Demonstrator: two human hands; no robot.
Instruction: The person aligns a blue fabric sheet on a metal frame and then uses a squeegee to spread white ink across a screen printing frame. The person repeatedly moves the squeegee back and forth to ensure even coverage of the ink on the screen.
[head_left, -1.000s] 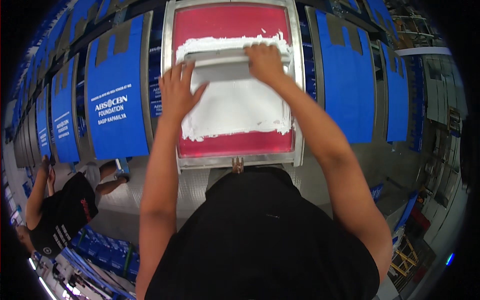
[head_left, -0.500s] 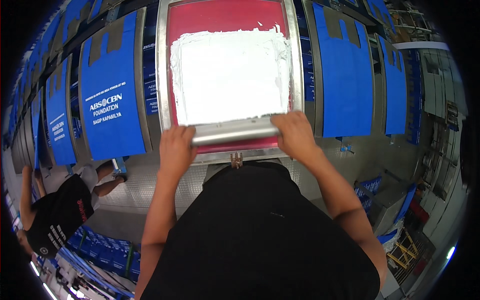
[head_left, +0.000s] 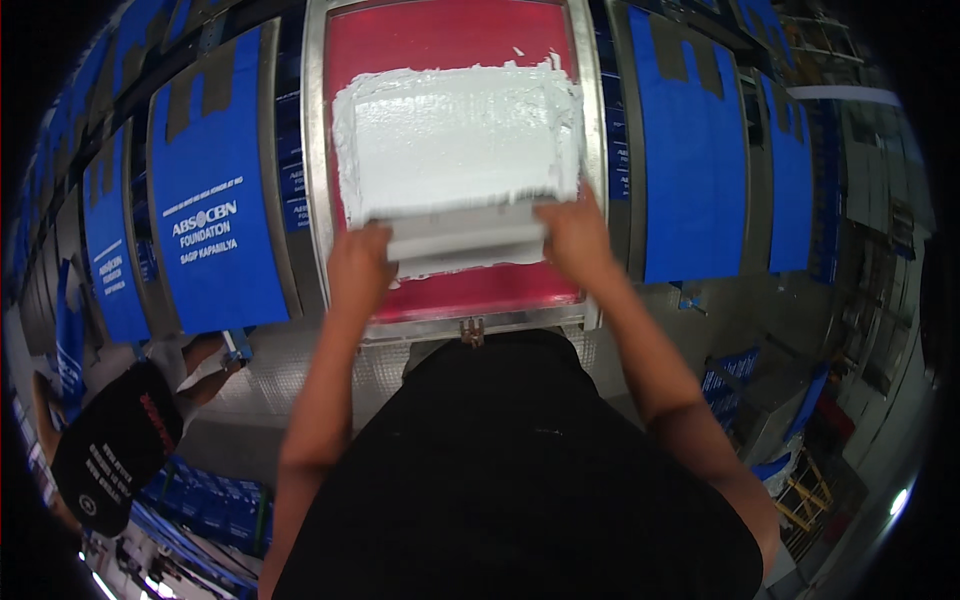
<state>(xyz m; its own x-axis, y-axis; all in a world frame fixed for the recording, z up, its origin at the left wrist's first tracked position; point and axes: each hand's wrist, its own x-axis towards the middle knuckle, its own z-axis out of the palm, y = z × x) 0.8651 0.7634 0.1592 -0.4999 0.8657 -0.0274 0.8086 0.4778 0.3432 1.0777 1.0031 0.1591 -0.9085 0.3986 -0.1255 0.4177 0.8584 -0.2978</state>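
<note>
A silver squeegee [head_left: 465, 237] spans the lower part of a screen-printing frame [head_left: 316, 150], blurred by motion. My left hand [head_left: 360, 268] grips its left end and my right hand [head_left: 577, 240] its right end, fingers closed round it. White ink [head_left: 450, 130] covers the middle of the red mesh [head_left: 450, 38] in a thick square with ragged edges. A band of white shows below the squeegee too, on the near side. The metal frame lies right in front of my body, with a small hinge or clamp [head_left: 472, 332] at its near edge.
Blue fabric pieces with white print [head_left: 210, 240] lie on grey boards to the left. Plain blue pieces [head_left: 690, 180] lie on boards to the right. A person in a black shirt [head_left: 115, 450] stands at the lower left. A metal box-like stand [head_left: 775, 405] is at the right.
Both hands have pushed the squeegee slightly away from me, up the screen. White ink now shows on its near side. At the left, the other person has shifted and holds blue fabric.
</note>
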